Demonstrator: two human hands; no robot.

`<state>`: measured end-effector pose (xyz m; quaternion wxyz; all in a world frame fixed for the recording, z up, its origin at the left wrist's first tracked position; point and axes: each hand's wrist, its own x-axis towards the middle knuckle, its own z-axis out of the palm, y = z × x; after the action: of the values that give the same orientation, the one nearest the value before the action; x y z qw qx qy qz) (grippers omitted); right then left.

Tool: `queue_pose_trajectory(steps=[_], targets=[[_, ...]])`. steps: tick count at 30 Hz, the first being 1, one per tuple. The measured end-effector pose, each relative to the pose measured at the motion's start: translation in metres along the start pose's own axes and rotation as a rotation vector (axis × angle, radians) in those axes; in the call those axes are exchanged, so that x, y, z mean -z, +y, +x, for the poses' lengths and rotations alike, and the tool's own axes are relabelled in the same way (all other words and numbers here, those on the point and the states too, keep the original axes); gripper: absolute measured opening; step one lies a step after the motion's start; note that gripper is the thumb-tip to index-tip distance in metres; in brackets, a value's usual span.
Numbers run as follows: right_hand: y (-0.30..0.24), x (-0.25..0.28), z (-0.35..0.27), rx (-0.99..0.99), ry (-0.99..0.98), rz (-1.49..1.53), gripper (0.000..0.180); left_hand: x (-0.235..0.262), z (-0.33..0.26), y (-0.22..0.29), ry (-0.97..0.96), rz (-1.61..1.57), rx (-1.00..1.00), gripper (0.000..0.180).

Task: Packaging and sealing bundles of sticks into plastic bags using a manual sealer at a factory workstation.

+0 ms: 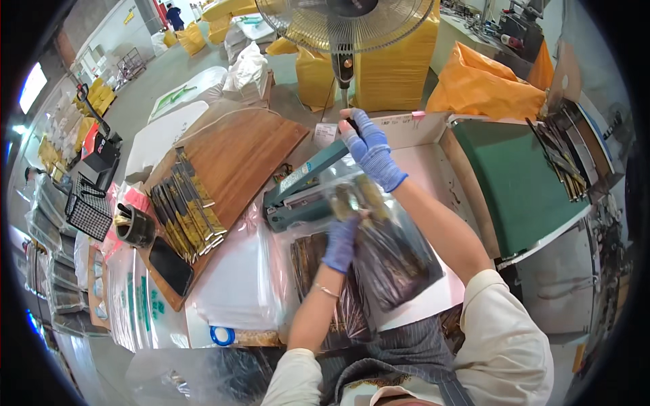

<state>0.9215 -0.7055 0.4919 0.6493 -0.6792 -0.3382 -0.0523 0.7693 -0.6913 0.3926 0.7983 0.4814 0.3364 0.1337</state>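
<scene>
In a blue knit glove, my right hand [374, 152] grips the raised end of the lever of a teal bag sealer [308, 174]. My left hand [340, 245], gloved alike, is closed on the upper part of a clear plastic bag [399, 260]. Dark and yellow slim packets fill the bag, and its top end lies by the sealer's jaw. How far the film reaches into the jaw is hidden. Under my left forearm lies a second filled clear bag [349, 308], partly covered by the arm.
Left of the sealer are flat clear bags [233, 284], a wooden board [233, 145] with a row of slim packets [183, 210], a phone [170, 265] and a dark cup [135, 227]. A green conveyor belt [518, 183] runs at right. A fan [345, 61] stands ahead.
</scene>
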Motion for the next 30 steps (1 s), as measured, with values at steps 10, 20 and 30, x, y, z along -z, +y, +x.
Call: queue_pose_trajectory(steps=[10, 20, 30], targets=[[0.115, 0.033, -0.028, -0.217, 0.110, -0.125, 0.030, 0.063, 0.006, 0.009, 0.075, 0.152, -0.111, 0.036], [0.084, 0.033, -0.040, -0.370, 0.163, 0.345, 0.025, 0.087, 0.010, -0.012, -0.089, 0.069, -0.170, 0.049], [-0.062, -0.022, -0.271, -0.632, -0.164, 0.276, 0.078, 0.209, -0.091, -0.018, -0.008, 0.102, 0.032, 0.054]])
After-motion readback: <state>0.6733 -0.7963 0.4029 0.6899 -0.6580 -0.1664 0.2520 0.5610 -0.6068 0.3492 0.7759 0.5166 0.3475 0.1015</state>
